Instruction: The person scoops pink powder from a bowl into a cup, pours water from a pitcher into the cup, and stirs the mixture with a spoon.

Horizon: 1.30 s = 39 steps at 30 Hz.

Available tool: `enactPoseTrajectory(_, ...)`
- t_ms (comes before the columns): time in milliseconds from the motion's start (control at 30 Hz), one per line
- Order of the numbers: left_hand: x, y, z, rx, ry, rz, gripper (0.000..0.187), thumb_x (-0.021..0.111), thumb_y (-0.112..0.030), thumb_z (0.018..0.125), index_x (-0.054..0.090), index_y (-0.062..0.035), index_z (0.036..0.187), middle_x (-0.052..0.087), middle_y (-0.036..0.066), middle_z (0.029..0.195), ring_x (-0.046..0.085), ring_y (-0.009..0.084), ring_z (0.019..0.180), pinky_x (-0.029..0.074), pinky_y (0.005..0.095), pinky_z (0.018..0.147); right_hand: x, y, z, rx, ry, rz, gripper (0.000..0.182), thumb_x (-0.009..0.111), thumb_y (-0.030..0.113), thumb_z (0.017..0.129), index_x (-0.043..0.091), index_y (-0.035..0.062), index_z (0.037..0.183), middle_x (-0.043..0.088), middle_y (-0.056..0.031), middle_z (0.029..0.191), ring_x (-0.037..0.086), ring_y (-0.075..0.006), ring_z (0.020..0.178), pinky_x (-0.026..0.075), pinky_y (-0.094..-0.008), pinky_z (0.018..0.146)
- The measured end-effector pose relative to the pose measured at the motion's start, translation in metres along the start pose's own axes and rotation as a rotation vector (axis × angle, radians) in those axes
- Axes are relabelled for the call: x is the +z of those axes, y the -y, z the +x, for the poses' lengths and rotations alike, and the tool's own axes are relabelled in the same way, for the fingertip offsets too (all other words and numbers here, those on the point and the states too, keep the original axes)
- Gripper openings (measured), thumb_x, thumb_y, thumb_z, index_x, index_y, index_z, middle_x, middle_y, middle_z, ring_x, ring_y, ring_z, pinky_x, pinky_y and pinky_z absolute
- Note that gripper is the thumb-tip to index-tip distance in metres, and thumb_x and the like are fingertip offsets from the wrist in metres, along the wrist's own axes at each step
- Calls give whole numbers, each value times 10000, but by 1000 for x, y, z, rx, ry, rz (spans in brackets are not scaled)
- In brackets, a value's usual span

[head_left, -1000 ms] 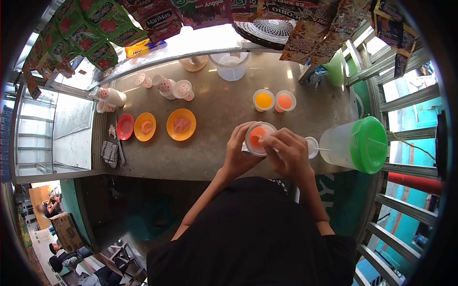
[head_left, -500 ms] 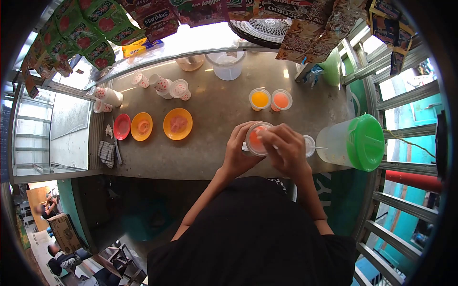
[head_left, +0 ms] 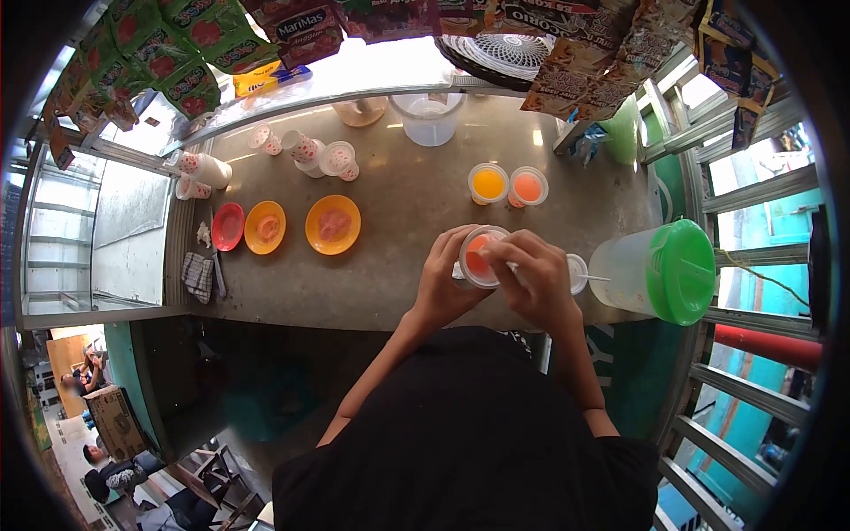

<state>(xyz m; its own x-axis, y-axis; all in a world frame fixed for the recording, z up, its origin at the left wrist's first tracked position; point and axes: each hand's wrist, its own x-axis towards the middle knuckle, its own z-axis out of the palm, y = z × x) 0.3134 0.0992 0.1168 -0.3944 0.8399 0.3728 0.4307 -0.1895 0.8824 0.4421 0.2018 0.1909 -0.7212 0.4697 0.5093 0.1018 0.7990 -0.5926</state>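
Note:
My left hand point(head_left: 445, 279) is wrapped round a clear plastic cup point(head_left: 470, 276) of orange-pink drink near the front of the counter. Over the cup's mouth, my right hand point(head_left: 537, 281) has its fingers pinched together; what they grip, if anything, is too hidden to make out. Beside that hand lies a small white dish point(head_left: 577, 273), partly covered, with a thin pale handle point(head_left: 598, 278) sticking out to the right. Beyond my hands stand a cup of yellow-orange drink point(head_left: 488, 184) and a cup of pink-orange drink point(head_left: 529, 187).
A jar with a green lid point(head_left: 686, 272) stands at the right. On the left are two orange plates point(head_left: 312, 239) point(head_left: 252, 237), a red plate point(head_left: 227, 227), a checked cloth point(head_left: 197, 276) and stacked patterned cups point(head_left: 339, 160). A clear bucket point(head_left: 431, 129) sits at the back; sachets point(head_left: 305, 34) hang above.
The whole view has shifted slightly as my head moved. Both hands stay at the cup, with the right fingers still pinched over its mouth.

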Motion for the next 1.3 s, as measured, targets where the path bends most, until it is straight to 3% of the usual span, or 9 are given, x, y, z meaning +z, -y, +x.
enactPoseTrajectory(200, -2, -2, 2, -27, -5, -13, 693, 871, -94, 658, 573, -28, 1281, 600, 165, 1280, 567, 353, 1197, 475, 444, 1006, 4, -6, 3, 32, -78, 50, 173, 719, 54, 826, 687, 84, 994, 657, -81, 827, 653, -275, 722, 518, -379, 611)
enactPoseTrajectory(400, 2, -2, 2, 0, -3, 19, 690, 870, -91, 656, 574, -26, 1276, 599, 161, 1284, 566, 347, 1204, 474, 440, 1011, 3, -1, 1, 52, 25, 131, 159, 713, -3, 832, 714, 28, 988, 684, -123, 871, 683, -274, 754, 532, -362, 665)
enactPoseTrajectory(867, 3, 1, 6, -2, 9, -6, 680, 864, -86, 656, 575, -29, 1269, 605, 157, 1267, 568, 351, 1194, 473, 436, 1003, -6, -5, 4, 59, -27, -62, 129, 715, 71, 837, 687, 89, 962, 657, -73, 815, 658, -270, 703, 517, -381, 601)
enactPoseTrajectory(967, 5, 0, 7, -4, 28, -17, 684, 865, -88, 651, 574, -30, 1268, 604, 157, 1266, 568, 353, 1191, 473, 437, 1000, -2, 0, 3, 21, 40, 51, 144, 714, 14, 837, 719, 52, 975, 686, -103, 836, 677, -266, 702, 526, -359, 622)
enactPoseTrajectory(1200, 6, 3, 7, -10, 29, -26, 683, 862, -89, 654, 571, -28, 1269, 605, 157, 1258, 573, 355, 1176, 477, 436, 986, -7, -3, 4, 103, -7, -68, 129, 714, 20, 843, 714, 47, 969, 684, -107, 833, 674, -269, 694, 528, -362, 627)
enactPoseTrajectory(1300, 7, 1, 8, 2, 46, -22, 683, 862, -88, 654, 571, -27, 1269, 605, 157, 1259, 574, 352, 1177, 477, 432, 988, -1, -6, 1, 15, 9, 51, 166, 734, 82, 816, 689, 94, 975, 659, -77, 821, 659, -270, 704, 515, -381, 593)
